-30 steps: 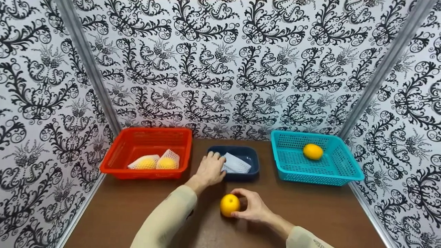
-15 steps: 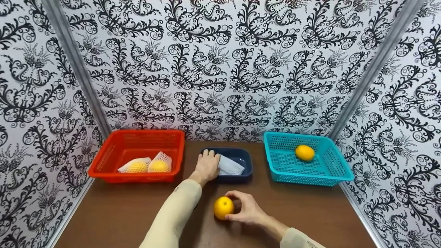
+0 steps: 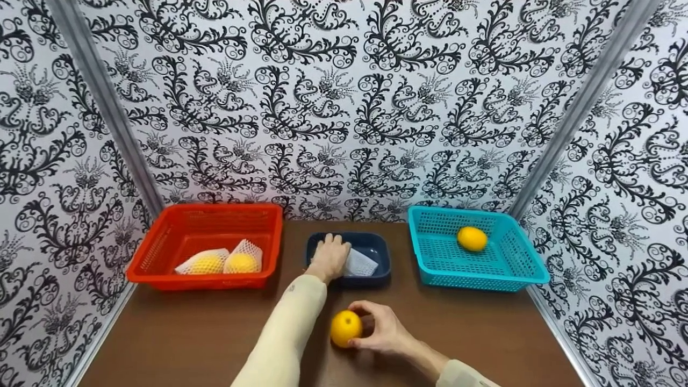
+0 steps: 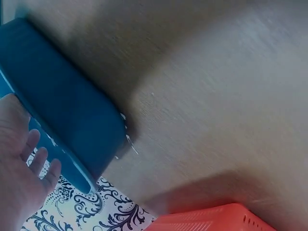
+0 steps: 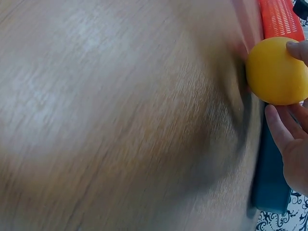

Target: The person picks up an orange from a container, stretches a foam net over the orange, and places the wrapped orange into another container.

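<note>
My left hand reaches over the left side of a small dark blue bin, its fingers over white foam netting inside. In the left wrist view, several fingers of the left hand lie loosely bent above the bin's rim. Its thumb and fingertips at the netting are hidden. Near the front of the brown table, my right hand holds an orange between thumb and fingers. Seen by the right wrist camera, the orange has the thumb on one side and fingers on the other.
A red basket at the left carries two yellow-orange fruits in white netting. At the right stands a turquoise basket with one orange fruit. Patterned walls close off the back and both sides.
My left hand has shifted slightly over the blue bin and covers more of the netting. My right hand keeps holding the orange in nearly the same spot. The head view has drifted.
</note>
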The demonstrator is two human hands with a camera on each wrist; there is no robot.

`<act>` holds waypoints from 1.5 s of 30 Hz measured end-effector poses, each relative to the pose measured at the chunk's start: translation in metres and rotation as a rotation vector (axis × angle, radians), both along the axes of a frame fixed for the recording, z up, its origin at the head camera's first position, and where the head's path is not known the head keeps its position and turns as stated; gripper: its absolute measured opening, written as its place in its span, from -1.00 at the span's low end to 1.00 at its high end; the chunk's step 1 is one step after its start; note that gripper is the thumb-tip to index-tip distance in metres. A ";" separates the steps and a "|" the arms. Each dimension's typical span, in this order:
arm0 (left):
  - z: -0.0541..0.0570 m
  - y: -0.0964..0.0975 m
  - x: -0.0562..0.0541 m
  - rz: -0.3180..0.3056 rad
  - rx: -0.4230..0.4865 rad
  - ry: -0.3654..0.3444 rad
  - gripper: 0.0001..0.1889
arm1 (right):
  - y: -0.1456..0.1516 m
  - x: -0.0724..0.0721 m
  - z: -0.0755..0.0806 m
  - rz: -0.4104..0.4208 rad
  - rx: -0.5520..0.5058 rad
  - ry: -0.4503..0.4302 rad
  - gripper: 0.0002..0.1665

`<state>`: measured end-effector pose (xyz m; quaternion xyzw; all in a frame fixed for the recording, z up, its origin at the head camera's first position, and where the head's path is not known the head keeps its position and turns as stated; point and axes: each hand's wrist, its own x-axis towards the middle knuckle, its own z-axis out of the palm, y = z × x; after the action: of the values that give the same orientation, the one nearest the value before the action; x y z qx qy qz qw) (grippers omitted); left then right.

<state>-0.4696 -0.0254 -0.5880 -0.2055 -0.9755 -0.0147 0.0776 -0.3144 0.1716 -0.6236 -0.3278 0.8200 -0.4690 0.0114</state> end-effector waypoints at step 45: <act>0.065 -0.054 0.036 -0.130 0.409 0.187 -0.91 | -0.010 0.002 0.005 -0.059 0.172 0.099 -0.19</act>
<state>-0.4333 -0.0799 -0.5230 -0.2483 -0.9255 -0.1977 0.2066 -0.3126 0.1619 -0.6183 -0.3243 0.8660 -0.3804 -0.0149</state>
